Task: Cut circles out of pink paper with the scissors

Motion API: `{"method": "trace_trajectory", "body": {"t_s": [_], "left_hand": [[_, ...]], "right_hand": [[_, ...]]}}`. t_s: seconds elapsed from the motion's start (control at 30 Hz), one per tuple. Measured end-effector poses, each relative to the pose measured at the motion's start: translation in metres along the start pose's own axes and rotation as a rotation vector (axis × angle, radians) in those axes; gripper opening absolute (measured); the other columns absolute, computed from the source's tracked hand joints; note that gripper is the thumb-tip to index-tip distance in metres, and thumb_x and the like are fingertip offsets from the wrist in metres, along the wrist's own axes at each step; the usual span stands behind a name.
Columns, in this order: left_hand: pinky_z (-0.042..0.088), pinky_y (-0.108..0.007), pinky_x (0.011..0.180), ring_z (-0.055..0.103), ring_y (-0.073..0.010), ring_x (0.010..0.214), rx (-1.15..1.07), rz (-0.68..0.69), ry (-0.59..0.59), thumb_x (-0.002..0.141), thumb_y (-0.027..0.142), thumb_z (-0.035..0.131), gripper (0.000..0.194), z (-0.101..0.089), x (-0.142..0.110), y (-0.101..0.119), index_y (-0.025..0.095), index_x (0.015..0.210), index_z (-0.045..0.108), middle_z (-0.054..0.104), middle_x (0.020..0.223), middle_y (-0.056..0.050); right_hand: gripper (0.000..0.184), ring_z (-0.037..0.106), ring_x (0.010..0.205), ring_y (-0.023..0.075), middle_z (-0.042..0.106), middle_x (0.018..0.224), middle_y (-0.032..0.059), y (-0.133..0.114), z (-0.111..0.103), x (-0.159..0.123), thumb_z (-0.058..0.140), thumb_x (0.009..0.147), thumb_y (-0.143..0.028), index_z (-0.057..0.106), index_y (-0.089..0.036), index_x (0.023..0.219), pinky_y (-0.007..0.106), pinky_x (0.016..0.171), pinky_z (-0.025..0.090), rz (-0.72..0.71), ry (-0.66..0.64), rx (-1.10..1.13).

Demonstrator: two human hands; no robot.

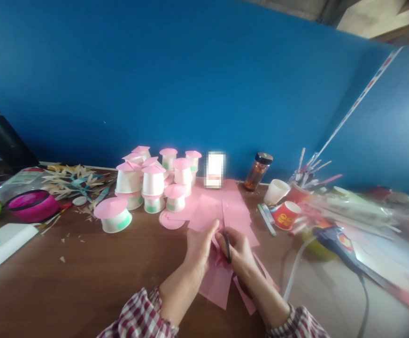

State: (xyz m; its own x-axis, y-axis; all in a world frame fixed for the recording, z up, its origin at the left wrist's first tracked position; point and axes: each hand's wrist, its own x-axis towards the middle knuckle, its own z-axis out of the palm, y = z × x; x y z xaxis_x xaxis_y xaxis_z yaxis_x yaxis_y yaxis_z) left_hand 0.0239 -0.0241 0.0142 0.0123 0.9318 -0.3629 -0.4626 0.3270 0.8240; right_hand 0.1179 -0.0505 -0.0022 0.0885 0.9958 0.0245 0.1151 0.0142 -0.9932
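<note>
My right hand [238, 249] is closed around a pair of scissors [227, 248] with dark handles, its blades pointing away from me over pink paper. Beside it, my left hand [197, 246] pinches a piece of pink paper [204, 211], thumb on top. The fingers of both hands are partly hidden. More pink sheets [237, 197] lie beyond the hands, and pink strips and offcuts [215, 285] lie beneath the wrists. To the left stand several white paper cups [154, 181], upside down, some stacked, topped with pink paper discs or shallow cones. A loose pink disc [172, 219] lies near them.
Right of the paper are a dark-lidded jar [258, 172], a white cup [276, 192], a red cup [288, 215] and a corded glue gun [343, 249]. At left lie a magenta bowl-shaped item [33, 206], pale scraps [81, 183] and a white box [5, 246]. A blue wall [190, 84] stands behind.
</note>
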Motion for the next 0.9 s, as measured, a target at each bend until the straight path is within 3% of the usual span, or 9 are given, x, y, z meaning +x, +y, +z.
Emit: {"method": "trace_trajectory", "body": {"t_s": [0.37, 0.63, 0.9], "left_hand": [[0.04, -0.024, 0.03, 0.057, -0.0177, 0.038, 0.002, 0.08, 0.013, 0.059, 0.036, 0.076, 0.032, -0.0027, 0.0006, -0.0028, 0.01, 0.074, 0.066, 0.062, 0.051, -0.005], [0.038, -0.023, 0.029, 0.056, -0.0166, 0.037, -0.014, 0.009, -0.003, 0.059, 0.039, 0.075, 0.034, -0.0035, 0.004, -0.0065, 0.01, 0.072, 0.065, 0.063, 0.053, -0.006], [0.037, -0.028, 0.023, 0.055, -0.0208, 0.034, 0.03, -0.019, 0.011, 0.06, 0.04, 0.074, 0.033, -0.001, 0.0033, -0.0033, 0.011, 0.068, 0.061, 0.06, 0.05, -0.005]], "right_hand": [[0.027, 0.046, 0.039, 0.0097, 0.05, 0.047, -0.0051, -0.0002, -0.0008, 0.0002, 0.071, 0.072, -0.039, 0.059, -0.015, 0.072, 0.018, 0.035, 0.036, -0.027, 0.005, -0.028], [0.029, 0.047, 0.04, 0.0102, 0.051, 0.049, -0.0043, -0.0052, 0.0008, -0.0011, 0.07, 0.072, -0.041, 0.06, -0.014, 0.074, 0.018, 0.033, 0.038, -0.016, 0.0, 0.011], [0.026, 0.047, 0.044, 0.0099, 0.051, 0.051, -0.0044, -0.008, 0.0016, -0.0014, 0.071, 0.073, -0.038, 0.061, -0.014, 0.075, 0.018, 0.037, 0.038, -0.029, 0.0, 0.006]]}}
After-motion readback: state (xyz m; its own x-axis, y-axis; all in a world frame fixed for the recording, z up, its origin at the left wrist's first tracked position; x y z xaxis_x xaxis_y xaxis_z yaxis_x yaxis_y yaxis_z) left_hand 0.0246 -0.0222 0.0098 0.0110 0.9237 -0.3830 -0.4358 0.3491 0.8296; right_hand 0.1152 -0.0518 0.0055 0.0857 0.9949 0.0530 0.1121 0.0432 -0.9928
